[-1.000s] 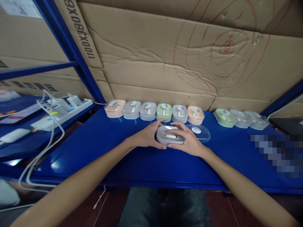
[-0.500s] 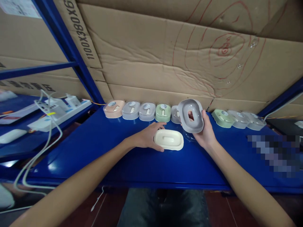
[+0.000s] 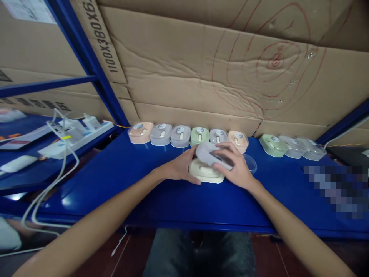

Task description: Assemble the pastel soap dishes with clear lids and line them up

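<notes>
A cream oval base (image 3: pixel 206 176) with a raised middle sits on the blue tabletop, low in front of me. My left hand (image 3: pixel 183 167) grips its left end, thumb at the front and fingers behind. Tilted just over the base is a grey plastic shell (image 3: pixel 206 151) with an opening in its middle, slightly blurred. My right hand (image 3: pixel 238 165) holds this shell by its right side, with the fingers across the top. Partly hidden behind that hand, a clear plastic cover (image 3: pixel 251 163) lies on the table.
Along the cardboard wall (image 3: pixel 173 77) stands a row of lidded boxes in peach (image 3: pixel 140 133), grey (image 3: pixel 161 134) and green (image 3: pixel 200 135). More boxes (image 3: pixel 273 145) stand at the right. A power strip (image 3: pixel 77 140) with white cables is at the left.
My right hand has brought the grey shell left and turned it over above the cream base. The left hand has stayed at the base. The peach box behind has come into view.
</notes>
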`<action>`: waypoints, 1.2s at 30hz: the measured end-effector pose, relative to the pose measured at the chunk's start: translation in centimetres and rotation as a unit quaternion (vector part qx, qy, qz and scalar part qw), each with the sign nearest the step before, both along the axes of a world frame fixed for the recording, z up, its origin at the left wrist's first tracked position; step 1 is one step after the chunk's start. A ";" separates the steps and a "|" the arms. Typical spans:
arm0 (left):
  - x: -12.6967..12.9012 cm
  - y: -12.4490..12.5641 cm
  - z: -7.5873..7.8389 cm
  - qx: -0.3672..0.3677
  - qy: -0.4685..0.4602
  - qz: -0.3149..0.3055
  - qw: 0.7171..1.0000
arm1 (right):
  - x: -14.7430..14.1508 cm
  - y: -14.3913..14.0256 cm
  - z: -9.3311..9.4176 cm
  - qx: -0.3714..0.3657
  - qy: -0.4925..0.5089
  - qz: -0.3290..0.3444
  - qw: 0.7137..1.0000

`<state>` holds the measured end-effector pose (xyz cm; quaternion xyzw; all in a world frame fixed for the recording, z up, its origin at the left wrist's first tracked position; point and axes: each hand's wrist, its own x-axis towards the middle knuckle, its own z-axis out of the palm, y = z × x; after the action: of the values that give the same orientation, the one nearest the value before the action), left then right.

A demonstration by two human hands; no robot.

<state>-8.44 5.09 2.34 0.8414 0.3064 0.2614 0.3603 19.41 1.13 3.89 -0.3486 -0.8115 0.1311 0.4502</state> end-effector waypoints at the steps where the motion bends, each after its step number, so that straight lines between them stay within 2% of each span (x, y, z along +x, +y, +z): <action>1: 0.0 0.0 -0.1 -0.006 -0.008 0.001 1.000 | -0.2 -0.3 -0.2 0.015 -0.042 0.013 0.999; 5: -0.1 0.0 -0.2 -0.036 0.006 0.015 0.999 | -0.7 -0.8 -0.9 0.012 -0.144 0.035 0.989; 8: 0.0 -0.2 0.2 -0.019 0.034 0.012 0.999 | -0.6 -0.7 -1.1 0.009 -0.189 0.054 0.981; 12: 0.1 -0.3 0.8 0.021 0.055 0.000 0.998 | -0.7 -0.7 -1.1 0.017 -0.203 0.065 0.977; 22: 0.1 -0.8 1.0 0.041 0.077 -0.015 0.996 | -1.3 -0.8 -1.9 0.044 -0.274 0.053 0.959; 25: 0.4 -1.0 1.1 0.044 0.098 -0.013 0.994 | -1.5 -1.0 -1.8 0.033 -0.264 0.061 0.962; 30: 0.5 -0.9 1.0 0.049 0.149 -0.015 0.987 | -0.1 -0.6 -0.3 -0.010 -0.162 0.098 0.982; 33: 0.4 -0.7 1.1 0.073 0.146 -0.010 0.986 | 2.0 0.4 1.1 0.006 -0.166 0.017 0.986; 36: 0.4 -0.7 1.5 0.100 0.140 -0.015 0.985 | 4.1 1.5 1.9 0.010 -0.238 -0.077 0.968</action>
<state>-8.02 4.42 3.80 0.9058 0.3135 0.1651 0.2322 23.54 2.58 5.74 -0.4271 -0.8673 0.0008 0.2559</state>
